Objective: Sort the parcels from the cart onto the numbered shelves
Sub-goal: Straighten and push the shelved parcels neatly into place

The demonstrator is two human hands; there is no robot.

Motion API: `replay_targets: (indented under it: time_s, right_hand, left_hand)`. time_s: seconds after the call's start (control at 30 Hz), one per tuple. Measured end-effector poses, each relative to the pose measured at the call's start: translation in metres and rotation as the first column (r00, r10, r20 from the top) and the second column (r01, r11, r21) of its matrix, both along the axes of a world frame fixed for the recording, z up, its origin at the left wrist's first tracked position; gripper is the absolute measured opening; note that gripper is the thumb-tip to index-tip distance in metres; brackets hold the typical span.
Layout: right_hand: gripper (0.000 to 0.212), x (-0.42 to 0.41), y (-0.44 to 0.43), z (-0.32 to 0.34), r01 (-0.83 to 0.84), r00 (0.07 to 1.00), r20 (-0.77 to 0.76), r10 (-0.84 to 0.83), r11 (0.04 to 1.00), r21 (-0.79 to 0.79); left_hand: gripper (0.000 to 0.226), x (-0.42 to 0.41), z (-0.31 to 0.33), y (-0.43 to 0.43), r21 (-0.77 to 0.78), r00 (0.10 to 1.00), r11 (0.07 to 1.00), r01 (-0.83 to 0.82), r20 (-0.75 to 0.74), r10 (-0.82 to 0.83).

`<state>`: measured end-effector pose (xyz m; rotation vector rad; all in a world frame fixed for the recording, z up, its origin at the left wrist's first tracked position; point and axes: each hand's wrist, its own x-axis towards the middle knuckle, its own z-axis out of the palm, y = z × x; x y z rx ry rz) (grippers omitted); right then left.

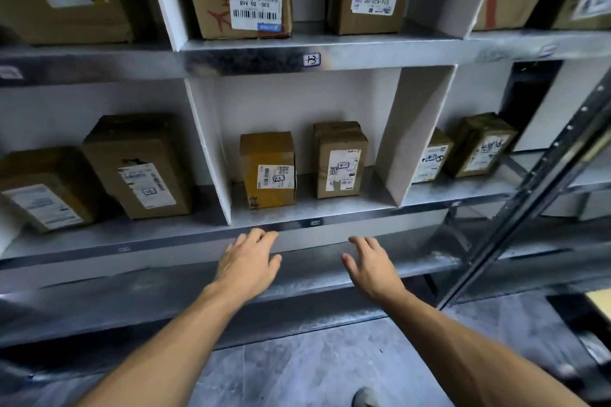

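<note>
Left hand (248, 261) and right hand (370, 266) hover empty, fingers (264, 236) loosely spread; nearby shelf label (315, 222) unreadable.

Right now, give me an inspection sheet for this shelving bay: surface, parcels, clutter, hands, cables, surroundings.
Surface: grey metal shelf, middle bay; handwritten tag on the rail above.
Job's things: left box and right box stand upright in the bay, apart, labels facing out.
Clutter: nothing seen.
Hands: left hand and right hand both empty, fingers relaxed, by the shelf's front edge; contact unclear.
Cables: nothing seen.
Surroundings: white dividers on either side; more parcels in neighbouring bays and above; dark post at right; grey floor below.
</note>
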<state>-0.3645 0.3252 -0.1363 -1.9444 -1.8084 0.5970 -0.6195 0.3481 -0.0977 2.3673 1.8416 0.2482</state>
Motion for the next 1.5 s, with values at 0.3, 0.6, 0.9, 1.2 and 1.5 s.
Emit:
replay_targets:
  time_s: [0.3, 0.6, 0.9, 1.2, 1.5]
  right_hand:
    - [0.049, -0.006, -0.041, 0.016, -0.078, 0.987, 0.141, 0.071, 0.996, 0.040]
    - [0.045, -0.019, -0.071, 0.044, -0.226, 0.909, 0.377, 0.178, 0.970, 0.087]
    - [0.042, -0.129, -0.088, 0.066, -0.490, 0.800, 0.447, 0.400, 0.866, 0.101]
    - [0.044, -0.336, -0.088, 0.099, -0.641, 0.717, 0.480, 0.505, 0.748, 0.170]
    - [0.043, -0.573, -0.087, 0.168, -0.661, 0.742, 0.427, 0.518, 0.673, 0.332]
  left_hand:
    - [0.051, 0.004, 0.005, -0.035, 0.004, 1.000, 1.000, -0.008, 0.027, 0.008]
    - [0.050, -0.015, 0.026, -0.092, 0.041, 0.994, 0.993, -0.112, -0.011, 0.112]
    - [0.050, -0.108, 0.052, -0.168, 0.068, 0.945, 0.943, -0.325, -0.025, 0.327]
    - [0.049, -0.308, 0.085, -0.225, 0.165, 0.841, 0.828, -0.536, 0.016, 0.541]
    - [0.049, -0.516, 0.143, -0.249, 0.281, 0.800, 0.772, -0.571, -0.020, 0.599]
